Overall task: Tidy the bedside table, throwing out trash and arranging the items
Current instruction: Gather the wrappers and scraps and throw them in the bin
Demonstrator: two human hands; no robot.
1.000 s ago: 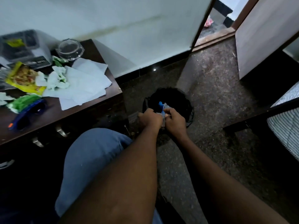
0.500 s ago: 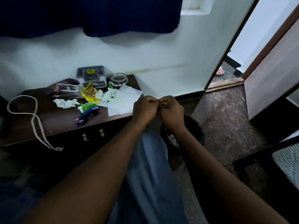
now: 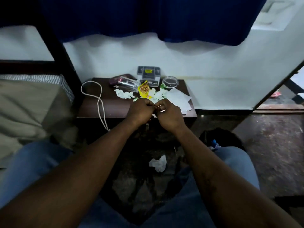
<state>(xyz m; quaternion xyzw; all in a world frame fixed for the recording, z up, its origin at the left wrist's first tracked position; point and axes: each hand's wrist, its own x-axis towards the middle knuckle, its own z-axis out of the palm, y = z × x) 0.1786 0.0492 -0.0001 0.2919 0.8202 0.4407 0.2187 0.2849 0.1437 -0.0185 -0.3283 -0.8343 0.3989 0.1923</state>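
While both fists meet over the bedside table (image 3: pixel 105 106), the left hand (image 3: pixel 141 111) and right hand (image 3: pixel 168 114) look curled shut, maybe pinching something tiny; wrappers and tissues (image 3: pixel 124 94) wait behind.

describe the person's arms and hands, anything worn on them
Both forearms are bare from the lower edge of the frame to the wrists: no sleeves in view. The left hand and right hand wear no gloves, and no watch or bracelet shows at either wrist. Rings cannot be ruled out, since the fingers are curled. Blue jeans cover the knees below.
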